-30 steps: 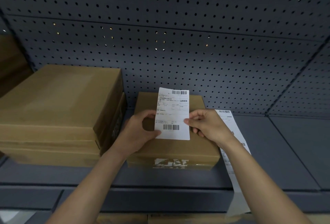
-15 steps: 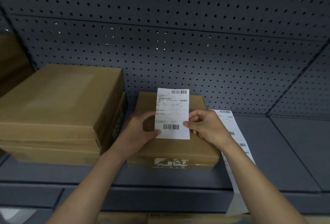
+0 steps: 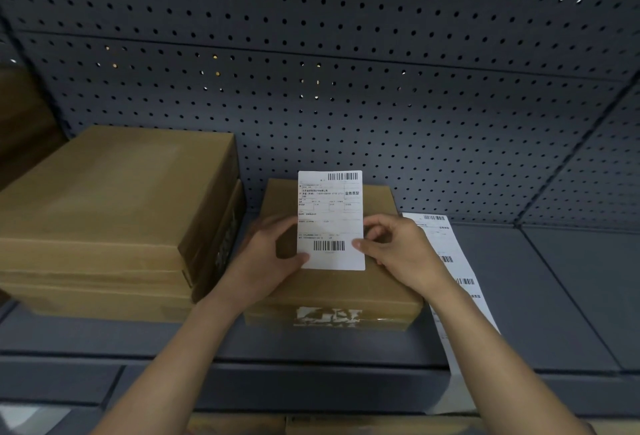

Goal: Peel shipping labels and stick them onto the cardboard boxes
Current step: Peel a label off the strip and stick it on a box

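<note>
Between both hands: white rectangular printed shipping label [image 3: 330, 219], over small brown cardboard box [image 3: 332, 282].
Left hand [image 3: 266, 261] and right hand [image 3: 398, 254] pinch its lower side edges, likely to square it before sticking; label strip [image 3: 450, 261] just right.

Stockroom or packing area: grey metal shelf [image 3: 519, 278] with perforated back panel [image 3: 346, 105], stacked cardboard boxes [image 3: 114, 212], strip of shipping labels [image 3: 450, 261].

A dark blue-grey pegboard panel [image 3: 346, 105] fills the view from 10 to 2 o'clock, some holes glinting. Below it, a grey metal shelf [image 3: 571, 278] runs toward 3 o'clock. At 7 o'clock, a pale blurred patch [image 3: 20, 417], perhaps paper, sits under the shelf's front lip [image 3: 311, 382].
</note>
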